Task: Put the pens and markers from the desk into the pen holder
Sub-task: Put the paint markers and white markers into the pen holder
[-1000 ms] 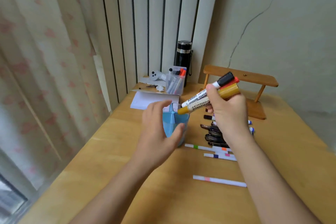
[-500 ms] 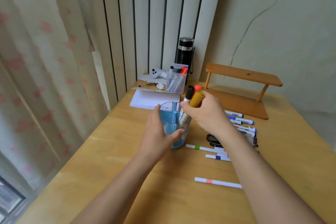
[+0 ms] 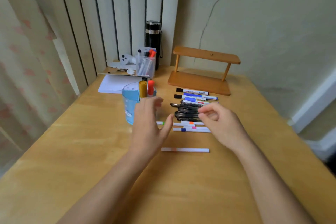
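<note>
While three markers stand in the blue pen holder (image 3: pixel 130 104) at centre frame, both grips are empty: left hand (image 3: pixel 148 129) spread, right hand (image 3: pixel 221 123) loosely curled, seemingly nearing the black pens (image 3: pixel 186 112); pinch several mid-barrel, tips aligned.

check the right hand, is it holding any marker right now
No, the right hand is empty above the black pens, and the yellow-capped marker already stands in the translucent blue pen holder.

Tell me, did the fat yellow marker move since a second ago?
Yes. The yellow marker went from the right hand down into the blue pen holder, left of the wooden shelf.
</note>
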